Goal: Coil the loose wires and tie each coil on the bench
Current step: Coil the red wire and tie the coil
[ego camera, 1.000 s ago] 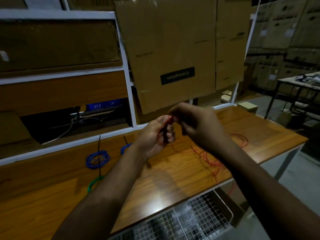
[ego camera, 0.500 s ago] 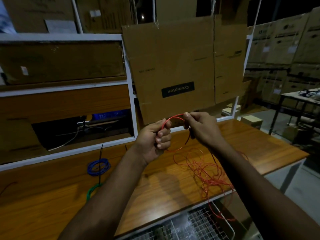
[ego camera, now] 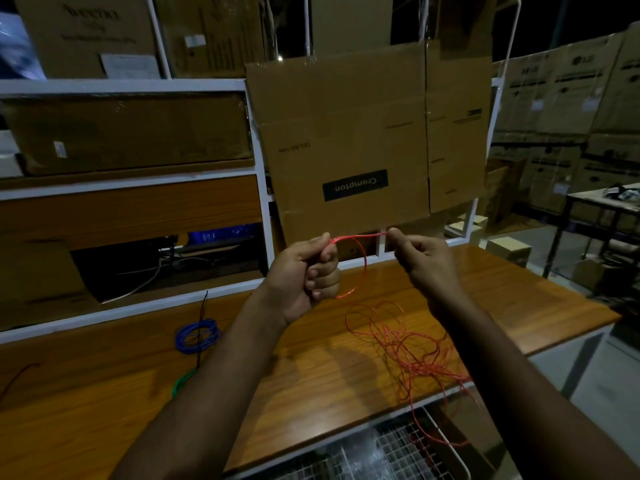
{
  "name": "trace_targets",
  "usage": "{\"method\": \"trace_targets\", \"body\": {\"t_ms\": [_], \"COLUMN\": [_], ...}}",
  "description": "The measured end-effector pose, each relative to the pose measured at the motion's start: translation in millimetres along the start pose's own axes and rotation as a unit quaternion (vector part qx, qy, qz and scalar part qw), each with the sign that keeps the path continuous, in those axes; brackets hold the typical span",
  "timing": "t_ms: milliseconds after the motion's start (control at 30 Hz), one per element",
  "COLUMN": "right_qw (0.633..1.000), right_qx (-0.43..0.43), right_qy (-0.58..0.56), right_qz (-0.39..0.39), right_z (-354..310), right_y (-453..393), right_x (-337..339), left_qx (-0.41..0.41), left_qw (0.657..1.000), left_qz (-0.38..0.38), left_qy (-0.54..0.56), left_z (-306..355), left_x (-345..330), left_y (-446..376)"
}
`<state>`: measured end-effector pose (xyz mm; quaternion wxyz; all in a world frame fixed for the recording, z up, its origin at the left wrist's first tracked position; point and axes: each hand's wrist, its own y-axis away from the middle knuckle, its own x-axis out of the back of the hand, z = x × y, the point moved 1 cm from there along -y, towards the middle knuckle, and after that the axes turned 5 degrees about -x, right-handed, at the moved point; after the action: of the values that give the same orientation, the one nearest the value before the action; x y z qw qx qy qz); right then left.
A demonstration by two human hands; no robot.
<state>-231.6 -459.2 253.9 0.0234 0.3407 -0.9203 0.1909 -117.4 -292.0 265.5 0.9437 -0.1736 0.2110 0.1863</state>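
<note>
Left hand (ego camera: 304, 271) grips red wire (ego camera: 360, 261) loop; right hand (ego camera: 422, 261) pinches strand above bench (ego camera: 311, 375).

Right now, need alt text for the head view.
Two hands stretch a red wire above a wooden bench: the left hand grips a started loop, the right hand pinches the strand. Loose red wire trails off the bench edge; a blue coil lies left.

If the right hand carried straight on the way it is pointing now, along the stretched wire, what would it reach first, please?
The right hand pinches the red wire and points toward the left hand. Going straight on, it would likely meet the left hand's fingers, which grip the wire's loop; nothing else shows between them.
</note>
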Motion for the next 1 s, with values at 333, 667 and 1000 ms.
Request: {"method": "trace_targets", "body": {"t_ms": [333,667,1000], "right_qw": [0.899,0.939,0.895], "right_qx": [-0.222,0.036,0.309], "right_qy": [-0.275,0.312,0.308], "right_qz": [-0.259,-0.138,-0.096], "right_z": [102.7,7.8,-97.7], "right_y": [21.8,78.9,50.8], "right_x": [43.1,-38.1,-0.3], "left_qx": [-0.08,-0.077,-0.049], "left_qw": [0.976,0.978,0.998], "left_qz": [0.023,0.058,0.042], "left_qy": [0.201,0.186,0.024], "left_z": [25.5,11.4,5.0], "left_x": [4.7,-3.6,-7.0], "left_y": [-6.5,-28.1,-22.9]}}
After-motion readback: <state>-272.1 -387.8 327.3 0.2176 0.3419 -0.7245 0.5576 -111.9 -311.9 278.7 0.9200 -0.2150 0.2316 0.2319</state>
